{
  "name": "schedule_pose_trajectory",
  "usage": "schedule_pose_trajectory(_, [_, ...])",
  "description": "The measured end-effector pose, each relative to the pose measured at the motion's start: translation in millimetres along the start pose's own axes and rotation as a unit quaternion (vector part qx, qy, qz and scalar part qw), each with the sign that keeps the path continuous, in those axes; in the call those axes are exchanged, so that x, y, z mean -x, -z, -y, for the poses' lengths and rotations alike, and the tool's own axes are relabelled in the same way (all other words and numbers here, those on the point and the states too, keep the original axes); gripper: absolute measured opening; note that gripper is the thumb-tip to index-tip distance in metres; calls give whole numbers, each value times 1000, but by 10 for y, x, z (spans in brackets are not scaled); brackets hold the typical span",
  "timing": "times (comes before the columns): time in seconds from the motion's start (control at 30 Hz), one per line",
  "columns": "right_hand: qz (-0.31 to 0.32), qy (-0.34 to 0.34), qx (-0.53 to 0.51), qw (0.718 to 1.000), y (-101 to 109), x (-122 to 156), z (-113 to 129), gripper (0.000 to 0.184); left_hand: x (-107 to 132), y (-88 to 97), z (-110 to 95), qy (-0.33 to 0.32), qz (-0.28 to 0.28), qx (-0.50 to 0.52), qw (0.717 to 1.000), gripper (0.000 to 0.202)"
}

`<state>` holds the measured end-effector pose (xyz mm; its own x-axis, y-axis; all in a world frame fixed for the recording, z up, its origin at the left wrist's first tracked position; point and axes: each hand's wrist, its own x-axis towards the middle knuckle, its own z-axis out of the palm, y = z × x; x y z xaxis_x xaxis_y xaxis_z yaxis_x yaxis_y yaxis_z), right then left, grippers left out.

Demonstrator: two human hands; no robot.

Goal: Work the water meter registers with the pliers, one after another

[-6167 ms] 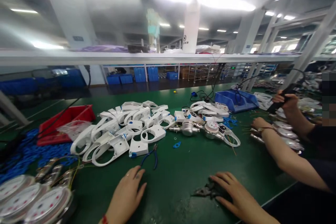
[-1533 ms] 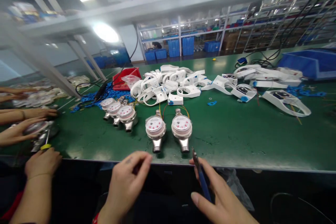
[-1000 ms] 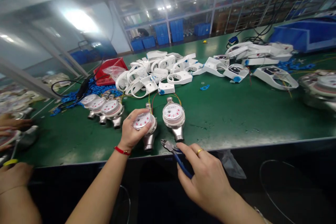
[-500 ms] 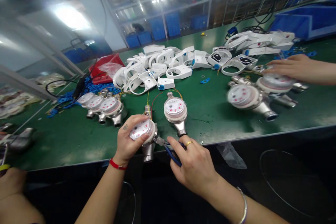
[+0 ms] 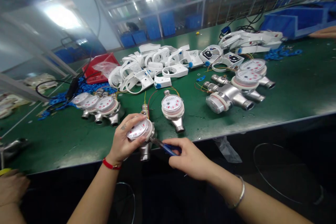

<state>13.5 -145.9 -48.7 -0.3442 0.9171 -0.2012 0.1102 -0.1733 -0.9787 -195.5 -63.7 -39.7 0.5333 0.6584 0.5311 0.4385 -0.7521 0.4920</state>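
My left hand (image 5: 125, 139) grips a water meter (image 5: 141, 132) with a white dial at the front edge of the green bench (image 5: 288, 87). My right hand (image 5: 189, 157) is closed on blue-handled pliers (image 5: 164, 146) whose tip touches the right side of that meter. Yellow and red wires (image 5: 147, 98) run back from the held meter. A second meter (image 5: 172, 107) stands on the bench just behind the pliers.
A row of meters (image 5: 96, 104) lies to the left, and three more (image 5: 237, 83) to the right. White plastic housings (image 5: 154, 66) are heaped behind. A red tray (image 5: 98, 65), blue bin (image 5: 294, 21) and another person's hand (image 5: 12, 189) at lower left.
My right hand has turned so the pliers lie flatter against the held meter. The other person's hand at right has pulled away, leaving three meters at rest there.
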Motion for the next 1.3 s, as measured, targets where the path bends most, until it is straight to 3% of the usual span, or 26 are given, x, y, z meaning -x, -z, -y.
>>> schedule_pose_trajectory(0.07, [41,-13,-81,996,14,-26,-6,35,8,58,-8,9,53,-20,998,51])
schedule_pose_trajectory(0.1, [33,-6,-79,996,9,-29,-12,34,14,78,-7,13,59,-35,998,54])
schedule_pose_trajectory(0.2, [-64,37,80,994,-29,12,-24,35,28,115,5,19,28,-54,998,51])
schedule_pose_trajectory(0.27, [-150,56,228,960,-55,67,-25,43,14,145,-8,20,28,-31,999,48])
schedule_pose_trajectory(0.33, [-197,59,338,918,-70,117,-23,49,-23,183,-68,23,64,-22,997,44])
schedule_pose_trajectory(0.43, [-208,54,429,877,-87,143,-16,49,-78,198,-229,51,107,-76,990,40])
schedule_pose_trajectory(0.53, [-201,56,471,857,-110,114,-7,48,-81,123,-364,89,73,-182,976,41])
schedule_pose_trajectory(0.67, [-188,59,473,859,-141,78,-8,47,-28,67,-341,53,77,-232,968,39])
schedule_pose_trajectory(0.83, [-165,74,456,872,-178,73,-61,49,-22,208,-147,2,114,-195,974,38])
schedule_pose_trajectory(1.03, [-184,114,447,868,-194,59,-149,50,-59,105,-64,14,21,-73,997,30])
schedule_pose_trajectory(1.23, [-205,128,484,841,-235,51,-190,53,-14,-12,-124,36,-25,-84,995,30])
schedule_pose_trajectory(1.3, [-210,120,478,844,-250,49,-158,54,1,-4,-125,38,-30,-94,994,31])
